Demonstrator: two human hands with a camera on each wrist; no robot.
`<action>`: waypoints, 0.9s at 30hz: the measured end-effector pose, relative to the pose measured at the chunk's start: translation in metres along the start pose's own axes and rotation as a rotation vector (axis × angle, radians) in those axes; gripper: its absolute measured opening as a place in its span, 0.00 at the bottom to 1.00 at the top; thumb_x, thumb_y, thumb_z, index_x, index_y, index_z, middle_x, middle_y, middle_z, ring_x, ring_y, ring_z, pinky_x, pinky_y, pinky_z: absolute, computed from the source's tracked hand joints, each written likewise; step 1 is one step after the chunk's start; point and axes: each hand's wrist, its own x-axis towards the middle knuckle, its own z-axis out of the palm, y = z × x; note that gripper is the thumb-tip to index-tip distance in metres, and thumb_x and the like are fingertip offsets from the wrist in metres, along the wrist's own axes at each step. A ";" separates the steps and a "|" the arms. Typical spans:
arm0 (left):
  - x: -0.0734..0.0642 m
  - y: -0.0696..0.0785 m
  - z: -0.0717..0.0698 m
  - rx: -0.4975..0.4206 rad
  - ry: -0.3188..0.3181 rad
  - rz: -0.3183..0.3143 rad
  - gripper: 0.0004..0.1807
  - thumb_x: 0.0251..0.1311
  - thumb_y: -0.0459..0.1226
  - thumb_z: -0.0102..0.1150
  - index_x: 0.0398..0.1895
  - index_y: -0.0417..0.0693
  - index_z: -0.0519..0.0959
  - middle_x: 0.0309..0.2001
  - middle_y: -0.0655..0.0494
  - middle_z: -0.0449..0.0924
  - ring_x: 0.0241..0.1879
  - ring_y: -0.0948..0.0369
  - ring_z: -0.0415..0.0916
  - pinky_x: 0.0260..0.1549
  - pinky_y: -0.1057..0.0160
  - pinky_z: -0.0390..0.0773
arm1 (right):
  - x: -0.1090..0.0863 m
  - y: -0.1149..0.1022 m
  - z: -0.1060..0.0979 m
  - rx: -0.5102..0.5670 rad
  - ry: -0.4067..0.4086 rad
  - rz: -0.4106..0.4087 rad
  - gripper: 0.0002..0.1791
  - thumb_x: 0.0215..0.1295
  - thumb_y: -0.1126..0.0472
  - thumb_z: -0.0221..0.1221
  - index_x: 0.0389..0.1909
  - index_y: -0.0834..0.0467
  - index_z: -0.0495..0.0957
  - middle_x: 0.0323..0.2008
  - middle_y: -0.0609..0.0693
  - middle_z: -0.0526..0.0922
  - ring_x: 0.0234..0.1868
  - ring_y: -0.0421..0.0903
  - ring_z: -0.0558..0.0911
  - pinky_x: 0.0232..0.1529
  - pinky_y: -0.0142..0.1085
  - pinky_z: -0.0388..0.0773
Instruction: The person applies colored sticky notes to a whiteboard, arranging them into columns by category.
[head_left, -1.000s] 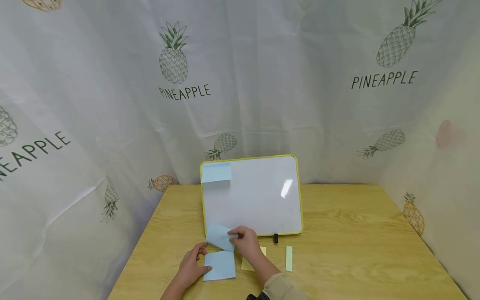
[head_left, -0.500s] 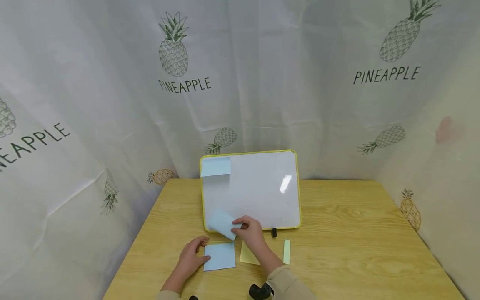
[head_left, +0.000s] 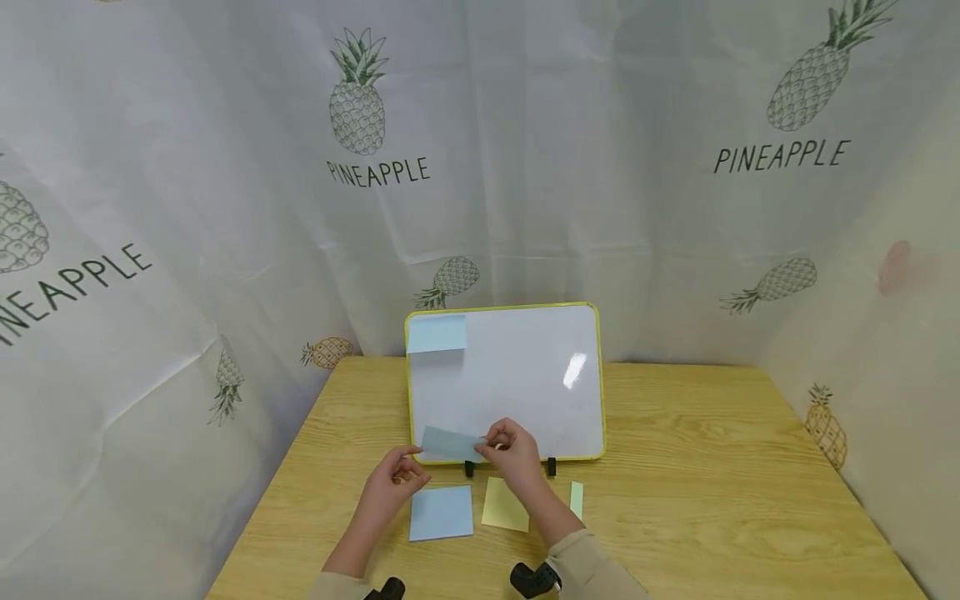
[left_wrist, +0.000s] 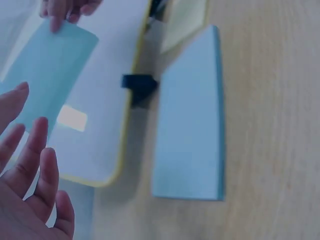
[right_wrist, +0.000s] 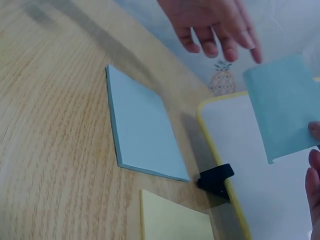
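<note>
Right hand (head_left: 516, 458) pinches one end of a loose blue sheet (head_left: 448, 443) between thumb and fingers; left hand (head_left: 393, 483) grips nothing, fingers apart and loosely bent, their tips close to the sheet's other end. Contact there: cannot tell. Sheet lies slanted before the lower left part of the board (head_left: 517, 375), beyond the blue pad (head_left: 441, 513) on the table (head_left: 675, 467). Whether it touches the board, cannot tell. Judged from this: paper is thin and held at one end, so the far end is free to swing or curl; a light second pinch at the left corner should level it. Keep both grips at the very edges, low pressure, no crease. Which edge carries glue does not show; worth checking before laying it against anything, and worth keeping fingertips off it. The posted note (head_left: 437, 333) at the board's upper left makes a fair guide for squareness: its lower edge stands off, with shadow below. If the sheet meets the board, set one edge first, then smooth along it. Mind the black clips (head_left: 469, 469) under the frame; the yellow pad (head_left: 505, 504) sits well clear.
</note>
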 end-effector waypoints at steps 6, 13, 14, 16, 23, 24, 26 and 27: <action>0.005 0.031 -0.005 -0.114 -0.040 0.021 0.37 0.59 0.32 0.67 0.72 0.48 0.65 0.41 0.50 0.83 0.36 0.58 0.76 0.35 0.65 0.76 | 0.004 -0.007 -0.002 0.088 -0.035 0.014 0.12 0.61 0.72 0.64 0.43 0.68 0.74 0.35 0.56 0.86 0.34 0.51 0.85 0.39 0.49 0.81; 0.017 0.049 -0.015 -0.159 0.003 -0.023 0.19 0.63 0.38 0.63 0.56 0.42 0.80 0.44 0.46 0.84 0.37 0.58 0.82 0.42 0.58 0.78 | 0.012 -0.019 -0.004 0.169 -0.089 0.000 0.12 0.61 0.74 0.62 0.46 0.72 0.76 0.40 0.60 0.86 0.41 0.51 0.86 0.43 0.40 0.81; 0.019 0.050 -0.017 -0.157 0.017 -0.028 0.17 0.64 0.40 0.62 0.53 0.41 0.81 0.44 0.46 0.84 0.37 0.57 0.83 0.41 0.57 0.78 | 0.012 -0.020 -0.004 0.187 -0.093 0.009 0.12 0.61 0.74 0.62 0.45 0.72 0.77 0.41 0.60 0.86 0.42 0.51 0.86 0.44 0.39 0.81; 0.023 0.052 -0.019 -0.136 0.035 -0.035 0.17 0.66 0.43 0.60 0.48 0.39 0.83 0.44 0.46 0.84 0.36 0.56 0.84 0.40 0.56 0.78 | 0.014 -0.022 -0.004 0.218 -0.103 0.027 0.11 0.61 0.74 0.63 0.44 0.71 0.77 0.41 0.60 0.85 0.44 0.51 0.85 0.46 0.38 0.80; 0.040 0.060 -0.022 -0.101 0.059 -0.108 0.13 0.59 0.32 0.66 0.46 0.36 0.83 0.45 0.43 0.83 0.43 0.54 0.81 0.43 0.54 0.80 | 0.030 -0.022 -0.002 0.214 -0.154 0.021 0.12 0.61 0.72 0.64 0.44 0.69 0.78 0.44 0.60 0.85 0.50 0.58 0.82 0.48 0.39 0.79; 0.043 0.061 -0.022 -0.103 0.064 -0.116 0.13 0.58 0.30 0.66 0.47 0.36 0.83 0.44 0.42 0.82 0.43 0.54 0.81 0.43 0.54 0.80 | 0.033 -0.023 -0.001 0.203 -0.161 0.011 0.11 0.61 0.73 0.63 0.45 0.69 0.78 0.44 0.61 0.84 0.50 0.59 0.81 0.48 0.39 0.79; 0.049 0.062 -0.021 -0.118 0.074 -0.124 0.16 0.57 0.26 0.65 0.50 0.36 0.82 0.44 0.43 0.81 0.43 0.55 0.80 0.43 0.54 0.81 | 0.037 -0.028 -0.001 0.163 -0.168 -0.009 0.11 0.61 0.75 0.62 0.45 0.70 0.78 0.46 0.62 0.84 0.50 0.61 0.80 0.48 0.39 0.79; 0.053 0.062 -0.020 -0.132 0.081 -0.124 0.17 0.57 0.24 0.64 0.51 0.36 0.81 0.43 0.43 0.80 0.41 0.56 0.79 0.42 0.54 0.81 | 0.039 -0.032 -0.001 0.142 -0.168 -0.021 0.11 0.61 0.76 0.61 0.45 0.71 0.78 0.47 0.62 0.83 0.50 0.62 0.80 0.47 0.39 0.79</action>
